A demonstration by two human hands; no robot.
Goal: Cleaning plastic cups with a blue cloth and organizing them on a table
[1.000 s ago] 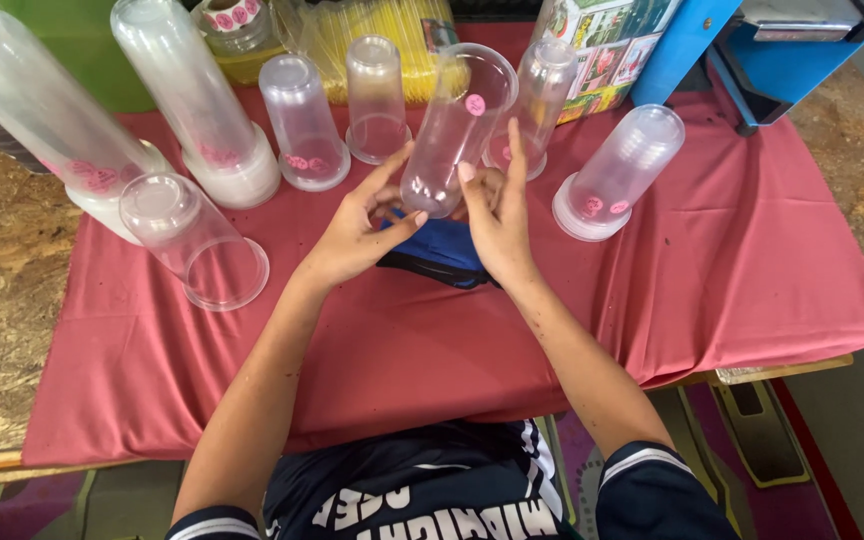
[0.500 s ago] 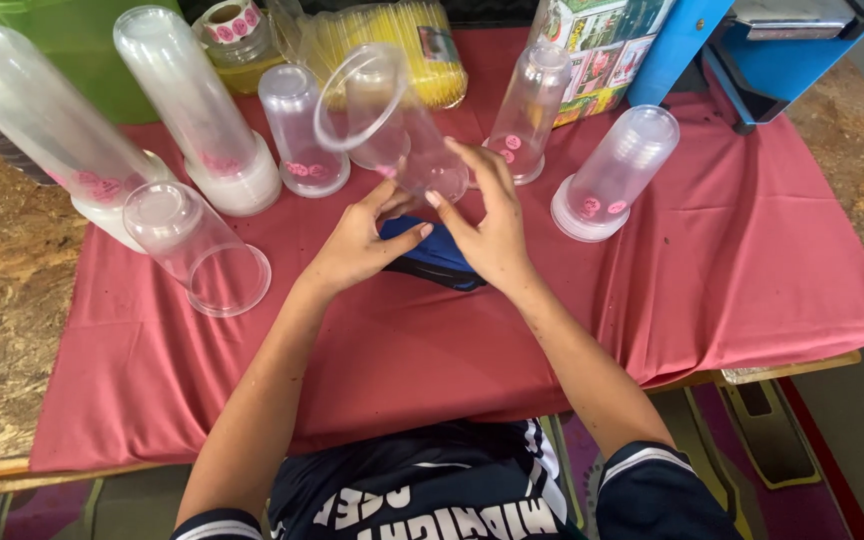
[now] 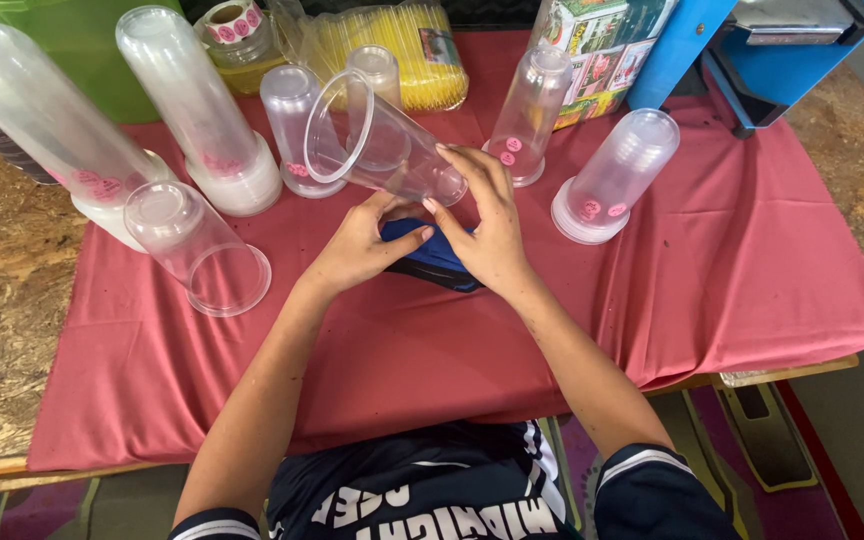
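Observation:
A clear plastic cup (image 3: 377,140) is tilted on its side above the red cloth (image 3: 752,280), its mouth facing up and to the left. My right hand (image 3: 492,225) grips the cup's base from the right, fingers over its end. My left hand (image 3: 357,250) meets the base from below with its fingertips, and its thumb rests on a dark blue cloth (image 3: 437,268) lying under both hands.
Long cup stacks (image 3: 42,130) (image 3: 197,110) lean at the left, with a single cup (image 3: 197,250) lying beside them. Upside-down cup stacks (image 3: 292,130) (image 3: 532,115) (image 3: 617,170) stand behind. Yellow straws (image 3: 402,50), a sticker roll (image 3: 232,25), a green container (image 3: 72,60) and a blue machine (image 3: 752,50) line the back.
The cup has swung over from leaning upward to lying tilted with its mouth to the upper left. Both hands have stayed at its base.

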